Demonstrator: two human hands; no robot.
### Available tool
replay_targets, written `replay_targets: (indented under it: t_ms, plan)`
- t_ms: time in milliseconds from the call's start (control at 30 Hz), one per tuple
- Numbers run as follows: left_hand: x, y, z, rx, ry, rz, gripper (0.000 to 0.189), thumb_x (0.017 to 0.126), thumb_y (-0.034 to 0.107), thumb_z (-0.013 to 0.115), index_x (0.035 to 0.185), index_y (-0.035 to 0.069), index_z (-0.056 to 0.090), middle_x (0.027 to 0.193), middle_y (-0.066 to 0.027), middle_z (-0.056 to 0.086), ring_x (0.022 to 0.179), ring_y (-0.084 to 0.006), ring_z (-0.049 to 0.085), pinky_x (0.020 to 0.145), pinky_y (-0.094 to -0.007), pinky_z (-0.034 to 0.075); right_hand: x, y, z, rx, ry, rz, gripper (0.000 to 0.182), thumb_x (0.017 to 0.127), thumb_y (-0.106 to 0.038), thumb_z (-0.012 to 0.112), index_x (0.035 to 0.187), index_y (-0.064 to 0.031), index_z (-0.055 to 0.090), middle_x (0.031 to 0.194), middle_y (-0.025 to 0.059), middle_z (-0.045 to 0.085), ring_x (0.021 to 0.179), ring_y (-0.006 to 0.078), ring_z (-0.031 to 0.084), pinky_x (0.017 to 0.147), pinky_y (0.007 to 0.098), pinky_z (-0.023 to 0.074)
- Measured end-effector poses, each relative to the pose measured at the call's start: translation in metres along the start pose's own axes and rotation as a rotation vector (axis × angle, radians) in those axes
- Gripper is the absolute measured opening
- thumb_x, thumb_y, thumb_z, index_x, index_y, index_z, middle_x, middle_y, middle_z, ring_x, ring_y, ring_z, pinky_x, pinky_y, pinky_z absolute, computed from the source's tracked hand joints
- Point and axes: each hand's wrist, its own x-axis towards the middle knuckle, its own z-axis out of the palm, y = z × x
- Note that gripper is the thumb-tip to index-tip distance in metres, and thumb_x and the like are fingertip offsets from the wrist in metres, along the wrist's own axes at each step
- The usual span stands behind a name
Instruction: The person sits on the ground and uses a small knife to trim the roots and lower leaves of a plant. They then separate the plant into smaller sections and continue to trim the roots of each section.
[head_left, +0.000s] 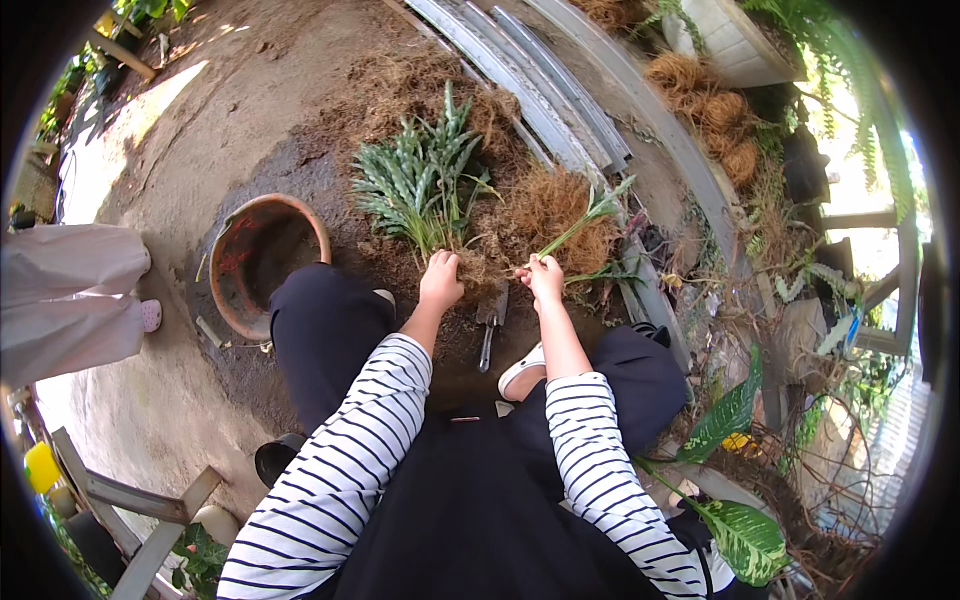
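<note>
A leafy plant shoot (576, 228) is pinched by its lower stem in my right hand (543, 279), its leaves pointing up and right. My left hand (442, 280) is curled at the base of a clump of silvery-green leafy plants (420, 176). The back of that hand hides whether its fingers grip anything. Brown fibre and soil (480, 266) lie between my hands. A hand trowel (488, 337) rests on the ground below them, handle towards me. Just beneath my right hand, another cut or loose leafy shoot (604, 277) lies on the ground.
A round clay pot (324, 232) stands at left beside my knee. Coconut fibre (559, 210) is heaped at right, near long metal channels (525, 82). Another person's trouser legs (75, 292) are at far left. A variegated leaf (742, 536) reaches in at lower right.
</note>
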Motion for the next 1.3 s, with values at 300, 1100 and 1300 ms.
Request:
replay_targets:
  t_ms: [300, 1100, 1300]
  plan:
    - [0.004, 0.008, 0.003, -0.174, 0.155, -0.182, 0.026, 0.064, 0.000, 0.053, 0.088, 0.004, 0.059, 0.110, -0.0132, 0.051, 0.110, -0.0309, 0.043, 0.094, -0.0370, 0.038, 0.015, 0.027, -0.031, 0.342, 0.366, 0.111, 0.025, 0.090, -0.016, 0.049, 0.113, -0.0080, 0.043, 0.085, 0.0076, 0.053, 0.063, 0.0170, 0.059, 0.049, 0.0260, 0.0465]
    - [0.016, 0.032, -0.026, -0.331, 0.440, -0.262, 0.016, 0.073, 0.013, 0.060, 0.086, 0.003, 0.061, 0.084, -0.0144, 0.059, 0.081, -0.0321, 0.058, 0.072, -0.0391, 0.047, -0.026, 0.020, 0.077, -0.430, -0.426, -0.600, 0.038, 0.077, -0.001, 0.056, 0.115, -0.0023, 0.053, 0.117, 0.0108, 0.054, 0.105, 0.0203, 0.054, 0.090, 0.0296, 0.0423]
    - [0.019, 0.046, -0.029, -0.511, 0.145, 0.063, 0.029, 0.072, 0.009, 0.063, 0.099, 0.000, 0.060, 0.089, -0.0136, 0.060, 0.076, -0.0282, 0.061, 0.070, -0.0344, 0.049, 0.007, 0.052, 0.053, -0.266, -0.288, -0.203, 0.036, 0.073, -0.014, 0.069, 0.107, -0.0070, 0.061, 0.105, 0.0091, 0.061, 0.096, 0.0196, 0.059, 0.083, 0.0301, 0.0449]
